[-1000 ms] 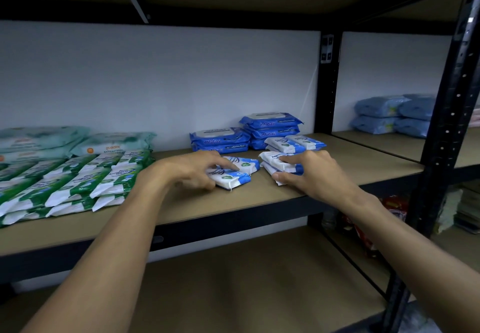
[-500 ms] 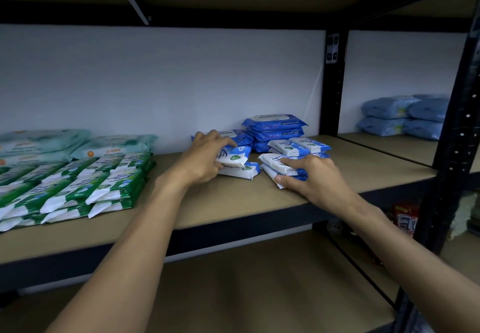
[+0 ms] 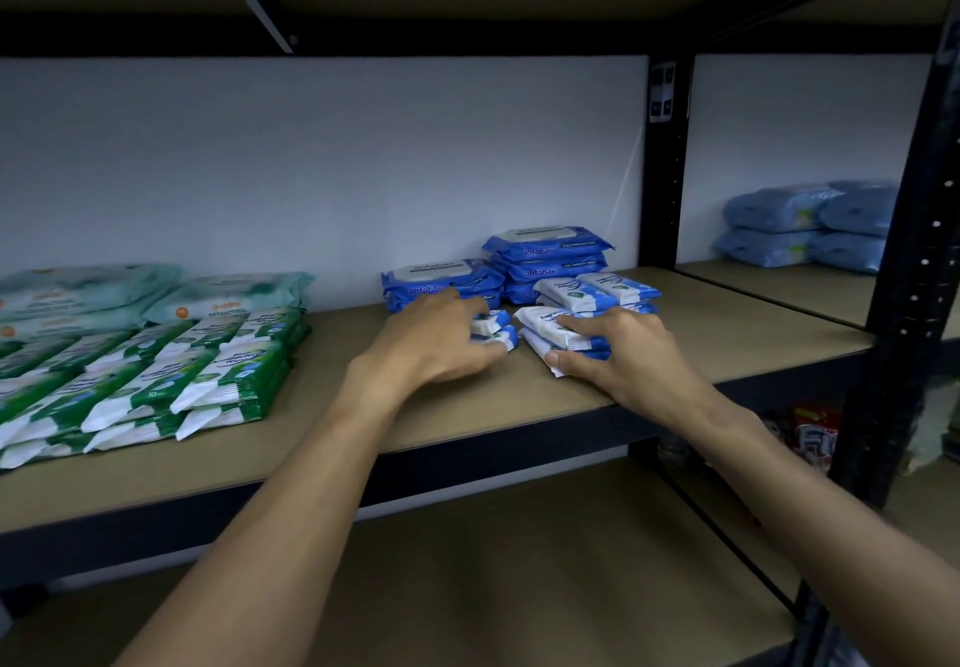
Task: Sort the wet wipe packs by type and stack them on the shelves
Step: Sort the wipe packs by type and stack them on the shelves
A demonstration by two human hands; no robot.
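Note:
Two small blue-and-white wipe packs [image 3: 497, 334] lie stacked on the middle shelf [image 3: 363, 422]. My left hand [image 3: 436, 339] covers them from the left, fingers over the top and thumb at the front edge. Just to the right is another stack of small blue-and-white packs [image 3: 545, 326]. My right hand [image 3: 618, 352] holds it, index finger on top and thumb against the near corner. More of the same small packs [image 3: 597, 288] sit behind. Dark blue "antabax" packs [image 3: 441, 276] and a taller pile of them [image 3: 550, 253] stand at the back wall.
Green-and-white packs [image 3: 156, 375] lie in rows at the left, with pale teal packs [image 3: 228, 294] behind them. Light blue bulk packs [image 3: 800, 229] sit in the right bay beyond a black post [image 3: 670, 172]. A front post [image 3: 904, 302] stands at the right. A lower shelf [image 3: 519, 562] runs below.
My left hand lifted one small blue-and-white pack, carried it back and set it on another; it now rests over both. My right hand stayed on its stack.

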